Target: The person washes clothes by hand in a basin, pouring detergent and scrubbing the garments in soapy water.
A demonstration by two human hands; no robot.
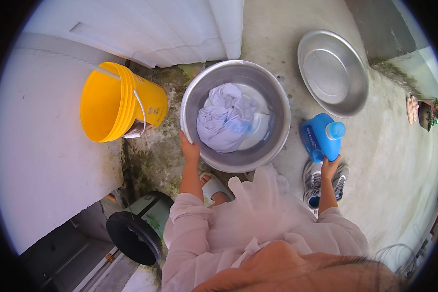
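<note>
In front of me stands a round metal basin [273,146] holding a bunched, pale lavender cloth [219,127] and some water. A patch of blue liquid shows on the cloth's lower right side. My left hand [190,148] grips the basin's rim at its near left. To the right of the basin, my right hand [329,168] holds a blue laundry detergent bottle [315,137] by its near side. The bottle has a light blue cap [337,130] on it and bears writing. Part of the grip is hidden behind the bottle.
A yellow bucket [155,98] with a white handle stands left of the basin. An oval-looking metal basin [323,76] lies at the far right. Grey sneakers [312,179] sit below the bottle. A dark-rimmed bin [157,208] is at the near left, and a white panel [175,33] rises behind.
</note>
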